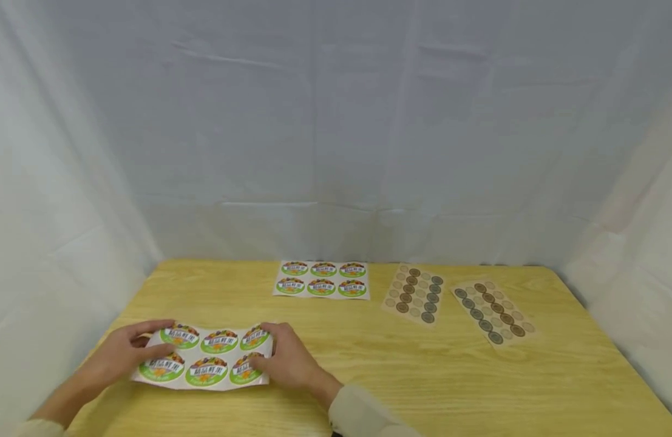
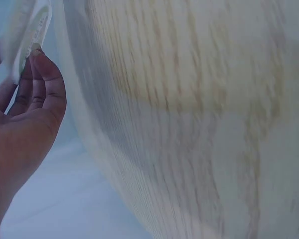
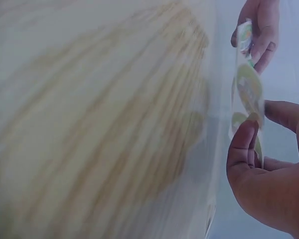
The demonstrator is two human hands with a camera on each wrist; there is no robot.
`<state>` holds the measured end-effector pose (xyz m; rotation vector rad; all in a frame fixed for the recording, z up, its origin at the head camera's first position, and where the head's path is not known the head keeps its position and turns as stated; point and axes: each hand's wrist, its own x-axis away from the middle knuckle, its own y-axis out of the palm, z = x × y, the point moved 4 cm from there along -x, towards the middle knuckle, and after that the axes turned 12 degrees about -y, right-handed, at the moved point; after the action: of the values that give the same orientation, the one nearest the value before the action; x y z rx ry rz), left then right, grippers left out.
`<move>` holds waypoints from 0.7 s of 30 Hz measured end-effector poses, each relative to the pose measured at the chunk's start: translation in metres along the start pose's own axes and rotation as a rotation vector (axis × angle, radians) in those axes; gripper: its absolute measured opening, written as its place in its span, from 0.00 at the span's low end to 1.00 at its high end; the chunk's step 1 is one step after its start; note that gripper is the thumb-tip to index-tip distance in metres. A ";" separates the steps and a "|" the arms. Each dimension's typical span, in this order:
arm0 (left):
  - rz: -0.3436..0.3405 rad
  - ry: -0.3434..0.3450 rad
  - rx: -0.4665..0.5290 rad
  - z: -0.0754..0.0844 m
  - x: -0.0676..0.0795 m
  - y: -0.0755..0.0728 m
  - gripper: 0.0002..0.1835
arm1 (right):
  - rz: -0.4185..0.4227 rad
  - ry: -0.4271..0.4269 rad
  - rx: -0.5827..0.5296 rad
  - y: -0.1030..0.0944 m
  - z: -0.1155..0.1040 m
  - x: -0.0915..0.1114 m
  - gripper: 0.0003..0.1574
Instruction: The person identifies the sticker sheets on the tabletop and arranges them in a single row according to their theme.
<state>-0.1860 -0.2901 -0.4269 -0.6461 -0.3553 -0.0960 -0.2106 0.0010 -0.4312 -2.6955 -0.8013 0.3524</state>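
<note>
Between both hands, a white sheet of round fruit stickers is held up at the table's left front, its printed side toward the head camera. My left hand pinches its left edge, thumb over the front. On the opposite edge, my right hand grips it with the thumb on a lower sticker. The left wrist view shows the left hand with only a blurred strip of the sheet. Seen edge-on in the right wrist view, the sheet bends slightly between the right hand and the other hand.
A matching sticker sheet lies at the back of the wooden table. Right of it are two tan sheets of small round stickers, one nearer the middle and one farther right. White curtains enclose the back and sides.
</note>
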 end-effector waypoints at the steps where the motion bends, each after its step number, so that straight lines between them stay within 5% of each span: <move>1: -0.014 -0.014 0.021 -0.002 0.001 -0.002 0.35 | -0.020 -0.003 0.026 0.002 -0.002 -0.001 0.38; 13: -0.097 -0.040 0.008 -0.023 0.011 -0.019 0.38 | -0.136 -0.021 0.167 0.029 -0.009 -0.008 0.35; 21: -0.024 -0.041 -0.101 -0.036 0.015 -0.024 0.39 | -0.163 0.029 0.257 0.042 -0.011 -0.006 0.36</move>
<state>-0.1658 -0.3311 -0.4344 -0.7449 -0.3996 -0.1242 -0.1917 -0.0388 -0.4349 -2.3751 -0.8946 0.3505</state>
